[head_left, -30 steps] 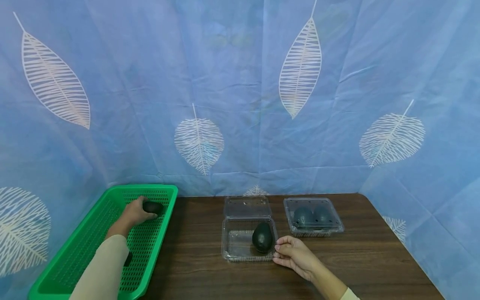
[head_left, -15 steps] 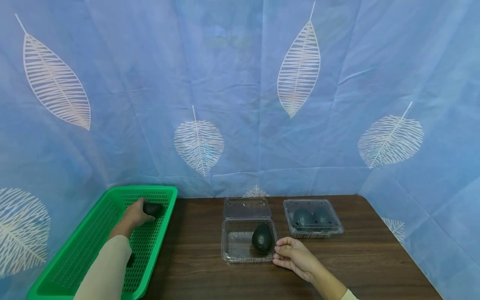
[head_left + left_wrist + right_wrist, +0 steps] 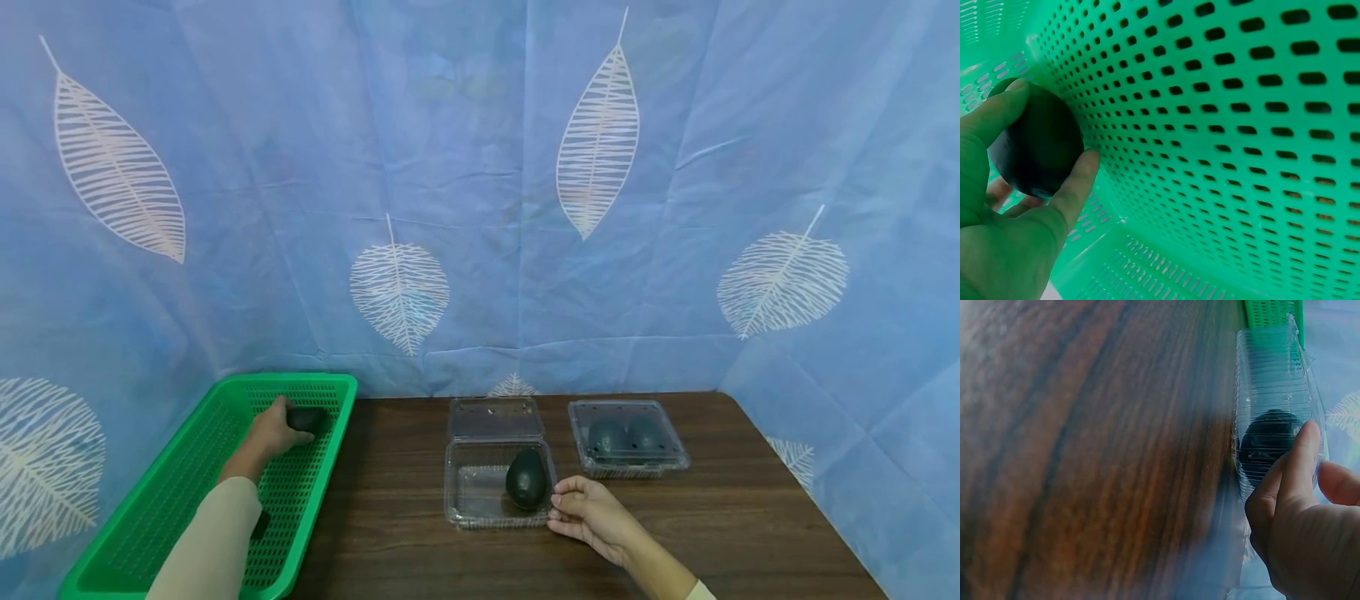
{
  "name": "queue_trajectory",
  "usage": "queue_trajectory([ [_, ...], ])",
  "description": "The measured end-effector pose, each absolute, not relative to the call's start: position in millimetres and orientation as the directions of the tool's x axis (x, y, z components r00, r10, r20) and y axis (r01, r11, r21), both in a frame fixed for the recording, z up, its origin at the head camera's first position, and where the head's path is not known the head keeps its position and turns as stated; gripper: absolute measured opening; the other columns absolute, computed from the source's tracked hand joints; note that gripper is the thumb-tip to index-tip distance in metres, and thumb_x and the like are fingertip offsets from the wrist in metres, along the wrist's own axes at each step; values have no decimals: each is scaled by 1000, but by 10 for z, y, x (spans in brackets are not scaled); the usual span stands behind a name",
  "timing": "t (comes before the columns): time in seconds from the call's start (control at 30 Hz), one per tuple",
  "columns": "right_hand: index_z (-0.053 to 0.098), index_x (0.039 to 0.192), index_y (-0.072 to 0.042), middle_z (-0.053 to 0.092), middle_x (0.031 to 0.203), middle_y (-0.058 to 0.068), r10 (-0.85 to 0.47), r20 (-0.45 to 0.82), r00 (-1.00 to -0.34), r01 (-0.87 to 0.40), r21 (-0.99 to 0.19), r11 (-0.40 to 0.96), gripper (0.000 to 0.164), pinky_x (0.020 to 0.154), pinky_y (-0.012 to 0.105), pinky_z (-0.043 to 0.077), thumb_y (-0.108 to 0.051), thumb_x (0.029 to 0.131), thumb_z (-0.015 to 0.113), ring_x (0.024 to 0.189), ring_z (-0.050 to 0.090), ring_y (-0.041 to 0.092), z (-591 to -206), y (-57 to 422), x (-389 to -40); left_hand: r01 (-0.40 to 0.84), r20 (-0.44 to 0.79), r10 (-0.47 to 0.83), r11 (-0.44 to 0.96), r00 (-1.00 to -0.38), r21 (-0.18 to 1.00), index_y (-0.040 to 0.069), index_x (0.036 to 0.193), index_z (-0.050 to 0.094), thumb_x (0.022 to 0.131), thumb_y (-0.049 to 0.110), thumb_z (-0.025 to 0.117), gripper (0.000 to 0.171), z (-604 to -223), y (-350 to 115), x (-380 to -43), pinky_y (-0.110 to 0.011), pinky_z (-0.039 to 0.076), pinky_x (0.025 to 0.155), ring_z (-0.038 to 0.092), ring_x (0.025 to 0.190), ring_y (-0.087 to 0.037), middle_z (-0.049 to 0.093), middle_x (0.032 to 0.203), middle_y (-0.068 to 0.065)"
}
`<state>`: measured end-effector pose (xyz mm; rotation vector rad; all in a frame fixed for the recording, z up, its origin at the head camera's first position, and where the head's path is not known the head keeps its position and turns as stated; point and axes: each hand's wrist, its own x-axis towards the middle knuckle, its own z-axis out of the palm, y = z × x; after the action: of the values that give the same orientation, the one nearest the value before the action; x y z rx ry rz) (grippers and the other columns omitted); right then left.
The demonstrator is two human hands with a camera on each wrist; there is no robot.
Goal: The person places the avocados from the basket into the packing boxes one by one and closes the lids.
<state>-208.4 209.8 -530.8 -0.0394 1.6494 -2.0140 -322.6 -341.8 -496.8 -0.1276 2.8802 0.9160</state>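
My left hand [image 3: 268, 433] is down in the far end of the green basket [image 3: 335, 467]. Its thumb and fingers curl round a dark avocado [image 3: 1041, 140], close to the basket's perforated wall. A second dark avocado [image 3: 260, 525] shows partly behind the sleeve. At the table's middle stands a clear plastic clamshell box [image 3: 480, 500], lid folded back, with one avocado [image 3: 527, 479] in its right half. My right hand [image 3: 596, 517] pinches the box's right edge, with the index finger along the wall in the right wrist view.
A closed clear clamshell [image 3: 630, 467] holding two avocados stands at the back right of the brown wooden table [image 3: 720, 500]. Behind the table hangs a blue cloth [image 3: 480, 167] with white leaf prints. The basket stands along the left side.
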Motion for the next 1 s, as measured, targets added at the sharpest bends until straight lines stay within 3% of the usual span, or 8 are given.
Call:
queue_trajectory([
  [1.0, 40, 125, 6, 54, 113, 11, -413, -302, -859, 378, -919, -114, 32, 92, 31, 60, -10, 104, 59, 98, 63, 16, -5307, 2092, -2093, 49, 51, 25, 822, -998, 568, -9, 151, 35, 94, 32, 77, 82, -4394, -3208, -3033, -54, 55, 77, 57, 113, -54, 47, 137, -41],
])
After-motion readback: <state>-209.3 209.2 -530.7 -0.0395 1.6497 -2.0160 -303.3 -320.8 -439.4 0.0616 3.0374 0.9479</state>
